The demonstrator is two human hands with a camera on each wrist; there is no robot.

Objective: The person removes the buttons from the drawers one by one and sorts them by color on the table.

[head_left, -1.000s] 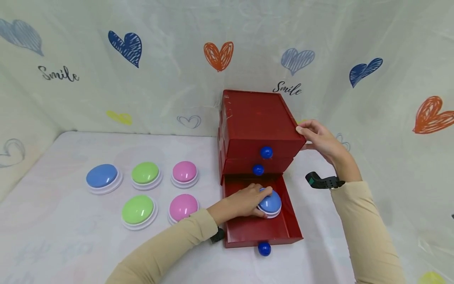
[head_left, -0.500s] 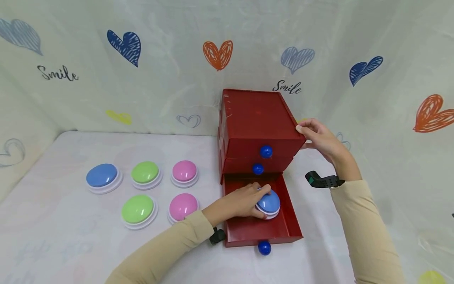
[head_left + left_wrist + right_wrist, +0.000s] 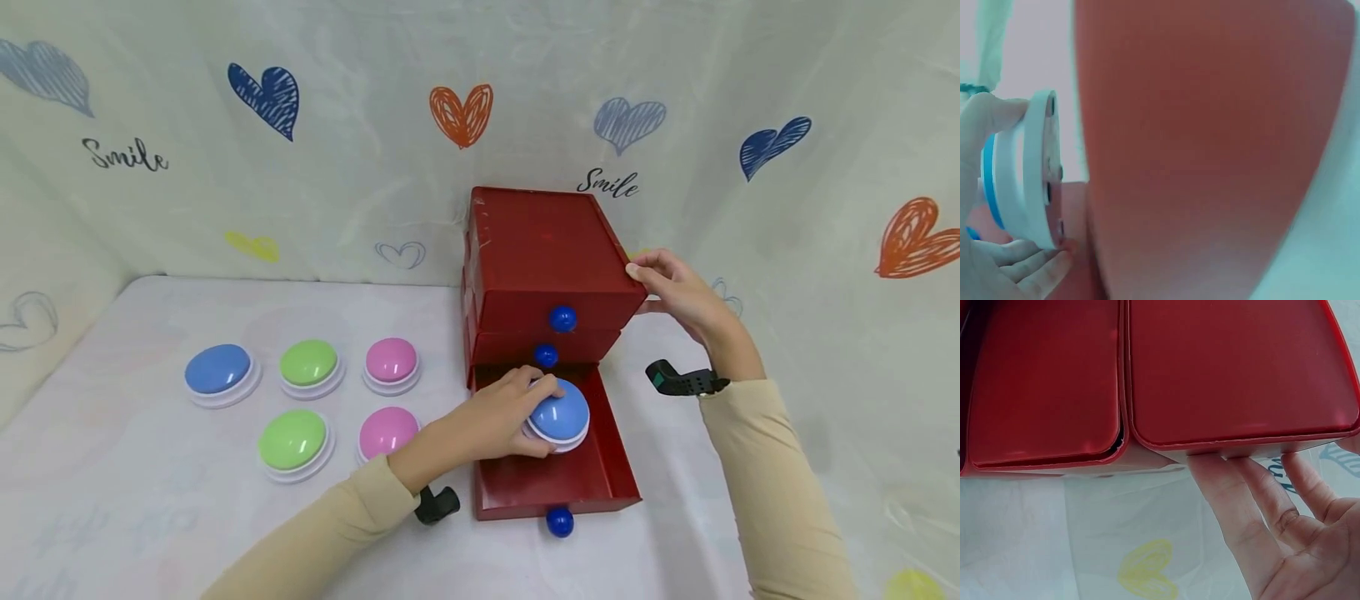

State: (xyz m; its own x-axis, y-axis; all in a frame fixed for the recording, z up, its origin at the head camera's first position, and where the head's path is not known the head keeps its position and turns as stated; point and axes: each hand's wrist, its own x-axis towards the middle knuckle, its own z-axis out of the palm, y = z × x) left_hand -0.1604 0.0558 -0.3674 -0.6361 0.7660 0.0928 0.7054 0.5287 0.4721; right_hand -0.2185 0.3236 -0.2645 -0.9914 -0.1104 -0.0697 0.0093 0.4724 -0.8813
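Note:
My left hand (image 3: 501,417) grips a blue dome-shaped push button (image 3: 561,410) with a white base, fingers and thumb around its rim. It is over the pulled-out bottom drawer (image 3: 540,492) of a red drawer cabinet (image 3: 551,242). In the left wrist view the underside of the button (image 3: 1047,169) shows, apart from the drawer's red surface (image 3: 1204,125). My right hand (image 3: 686,296) touches the cabinet's top right corner, thumb on the top edge. In the right wrist view its straight fingers (image 3: 1238,519) press against the cabinet's side (image 3: 1241,447).
On the white table to the left stand another blue button (image 3: 217,369), two green buttons (image 3: 307,363) and two pink buttons (image 3: 391,360). The cabinet's two upper drawers are closed, each with a blue knob (image 3: 562,318). A printed curtain (image 3: 345,183) hangs behind.
My left hand has drawn the blue button up and to the left over the drawer. The right hand stays at the cabinet's corner.

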